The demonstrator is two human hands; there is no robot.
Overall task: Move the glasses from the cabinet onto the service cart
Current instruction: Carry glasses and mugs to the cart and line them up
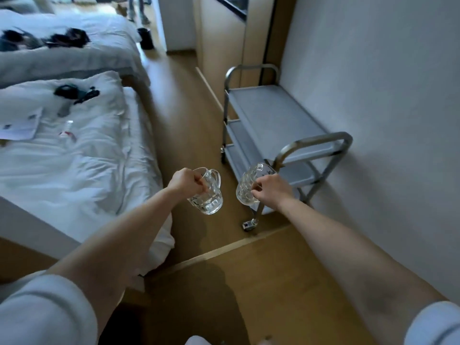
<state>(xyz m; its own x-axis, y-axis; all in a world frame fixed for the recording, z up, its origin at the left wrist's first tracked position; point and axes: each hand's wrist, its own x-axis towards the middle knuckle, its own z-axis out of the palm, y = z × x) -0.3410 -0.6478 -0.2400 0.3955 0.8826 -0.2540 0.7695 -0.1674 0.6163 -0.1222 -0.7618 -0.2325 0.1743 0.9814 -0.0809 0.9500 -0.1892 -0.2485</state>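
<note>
**Step in hand:** carrying. Both glasses are in the air, neither is on the cart yet, and the cabinet is not identifiable in view.

**Left hand** (pixel 184 183): closed on the left glass mug (pixel 209 201). The fingers are curled at its rim, and its handle is free and turned away from the palm. The mug hangs tilted over the floor (pixel 189 120), between the bed (pixel 74 165) and the cart.

**Right hand** (pixel 271 189): closed on the right glass mug (pixel 245 188), also tilted. Blur hides whether the fingers hold the rim or the handle. This mug is just short of the cart's near end, below its near handle (pixel 316 143).

**Service cart** (pixel 273 115): it stands lengthwise against the wall (pixel 373 95), with three shelves. Nothing can be made out on the top shelf (pixel 293 130).

**Judgement:** the task is part done at best, and these two mugs are at the delivery stage.

**Next move calls for:**
- Lift both mugs above the near handle, or go round it along the cart's open long edge.
- Level each mug.
- Set the bases down on the top shelf, well in from its raised rim and apart from each other.

**Risk:**
- Glass may knock against the metal handle.
- The mugs may knock against each other.
- A rim pinch may slip while a mug is tilted.
</note>
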